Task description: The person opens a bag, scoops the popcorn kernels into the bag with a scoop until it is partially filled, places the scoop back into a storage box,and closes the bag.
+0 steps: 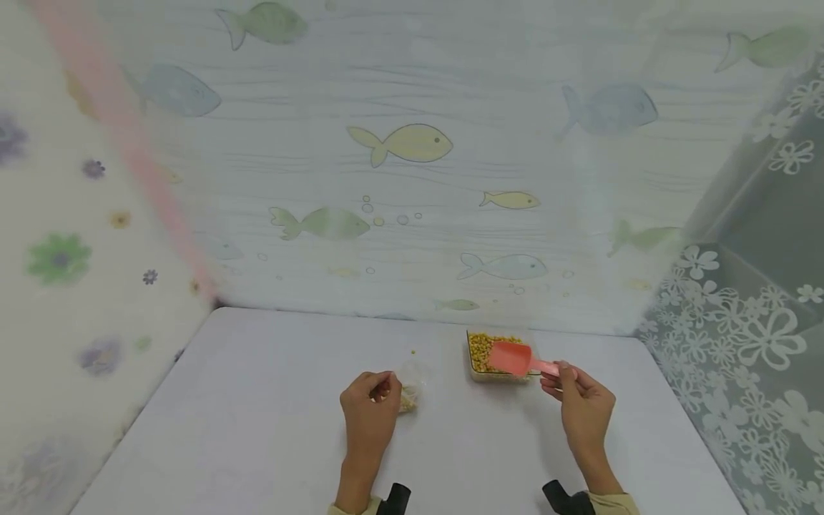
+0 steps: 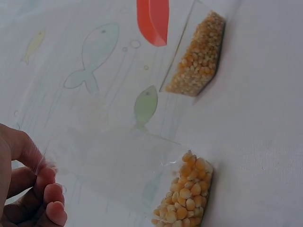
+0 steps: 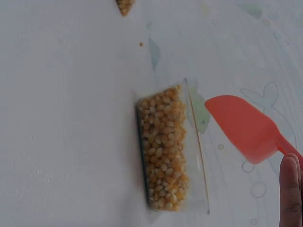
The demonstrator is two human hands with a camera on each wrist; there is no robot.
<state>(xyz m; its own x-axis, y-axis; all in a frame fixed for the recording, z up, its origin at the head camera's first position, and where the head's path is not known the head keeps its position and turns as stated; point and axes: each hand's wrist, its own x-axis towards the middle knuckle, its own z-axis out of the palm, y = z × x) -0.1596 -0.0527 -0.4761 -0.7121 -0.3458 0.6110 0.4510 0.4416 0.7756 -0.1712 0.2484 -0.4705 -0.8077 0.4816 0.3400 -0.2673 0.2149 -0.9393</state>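
Note:
Between thumb and fingers, my left hand (image 1: 371, 406) pinches the upper edge of a clear plastic bag (image 2: 118, 163). Corn kernels (image 2: 188, 191) fill the bag's bottom, which sits on the table. My right hand (image 1: 587, 409) grips a red scoop (image 1: 511, 357) by its handle. The scoop is held above a clear rectangular container (image 1: 502, 379), with no kernels showing in its bowl. Corn kernels (image 3: 163, 151) fill much of that container. In the right wrist view only part of the right hand shows, at the handle.
A single loose kernel (image 1: 413, 352) lies on the white table (image 1: 270, 400) behind the bag. A fish-patterned curtain (image 1: 412, 236) hangs along the table's back edge. Flowered sheets (image 1: 64, 322) stand at the left, with a lace-like one (image 1: 740, 372) at the right.

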